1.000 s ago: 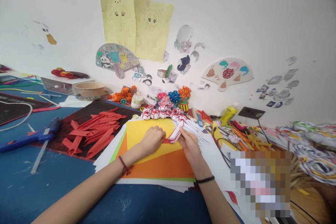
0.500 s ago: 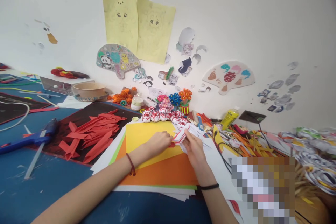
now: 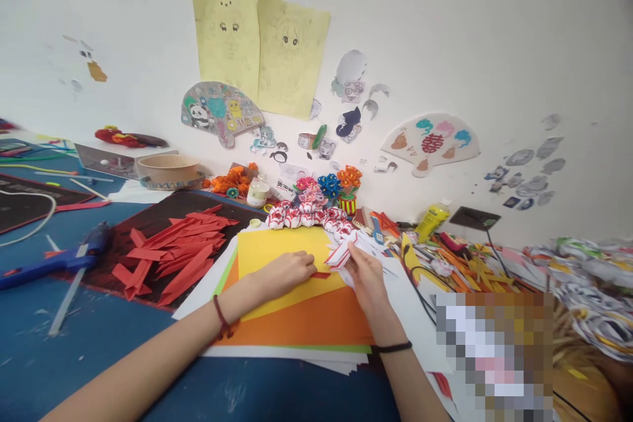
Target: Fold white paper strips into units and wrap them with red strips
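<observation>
My right hand (image 3: 364,271) pinches a folded white paper piece with red stripes (image 3: 339,255), over the right edge of the stacked sheets. To its left, my left hand (image 3: 293,270) is closed above the yellow sheet (image 3: 270,244), its fingers curled near a small red strip (image 3: 322,275). Whether the fingers grip that strip is hard to make out. Under the yellow sheet lies an orange sheet (image 3: 306,323). Folded red paper strips (image 3: 185,254) are heaped on a dark mat to the left.
A blue glue gun (image 3: 74,258) lies at the left. Behind the sheets stand red-and-white paper pieces (image 3: 306,216), a striped flower pot (image 3: 347,204) and a bowl (image 3: 168,173). A yellow bottle (image 3: 432,219) and craft scraps are at the right.
My left hand has moved left, away from the striped piece, and the red strip beside its fingers shows more. My right hand has barely moved.
</observation>
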A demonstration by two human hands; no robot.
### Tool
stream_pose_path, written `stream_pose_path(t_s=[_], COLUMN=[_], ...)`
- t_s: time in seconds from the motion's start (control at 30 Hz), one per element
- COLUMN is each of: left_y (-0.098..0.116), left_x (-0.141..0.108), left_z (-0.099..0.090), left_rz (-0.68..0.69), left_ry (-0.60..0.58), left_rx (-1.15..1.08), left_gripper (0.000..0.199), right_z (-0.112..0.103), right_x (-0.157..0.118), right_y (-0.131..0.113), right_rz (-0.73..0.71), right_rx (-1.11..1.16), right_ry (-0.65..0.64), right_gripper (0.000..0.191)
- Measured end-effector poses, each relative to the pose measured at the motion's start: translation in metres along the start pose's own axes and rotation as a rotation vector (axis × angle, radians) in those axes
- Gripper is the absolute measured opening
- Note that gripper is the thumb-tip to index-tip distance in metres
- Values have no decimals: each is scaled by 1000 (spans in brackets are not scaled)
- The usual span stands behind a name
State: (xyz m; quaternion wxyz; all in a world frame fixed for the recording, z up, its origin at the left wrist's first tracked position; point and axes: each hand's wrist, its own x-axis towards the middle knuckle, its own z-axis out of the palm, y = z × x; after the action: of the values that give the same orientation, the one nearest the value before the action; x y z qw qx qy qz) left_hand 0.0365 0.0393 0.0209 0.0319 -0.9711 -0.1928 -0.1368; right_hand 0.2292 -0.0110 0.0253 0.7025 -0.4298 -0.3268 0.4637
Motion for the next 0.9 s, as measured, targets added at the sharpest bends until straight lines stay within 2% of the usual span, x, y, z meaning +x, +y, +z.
stream_pose_path(t_s=[0.2,0.37,0.57,0.67,0.8,0.9], left_y=[12,15,12,9,8,7], left_x=[-1,-1,13,17,8,0], left_z=[-3,6,10,9,5,1], left_rz=[105,146,113,144,226,138], left_ry=[-73,-64,-19,1,-31,-41], left_rx=[208,272,238,223,212,132], left_gripper=[13,18,17,19,18,16], right_z=[-3,-2,-1,-1,-1,0], right_x=[2,2,1,0,-1,-2], right_y=[3,6,6,4,3,3], right_rz=[-6,-9,-4,-12,-41,-50], right_rx=[13,-6,-17,-36,-57,-69], right_ry=[-9,-16,-20,-25,-34,-41], right_gripper=[25,25,26,26,27,28])
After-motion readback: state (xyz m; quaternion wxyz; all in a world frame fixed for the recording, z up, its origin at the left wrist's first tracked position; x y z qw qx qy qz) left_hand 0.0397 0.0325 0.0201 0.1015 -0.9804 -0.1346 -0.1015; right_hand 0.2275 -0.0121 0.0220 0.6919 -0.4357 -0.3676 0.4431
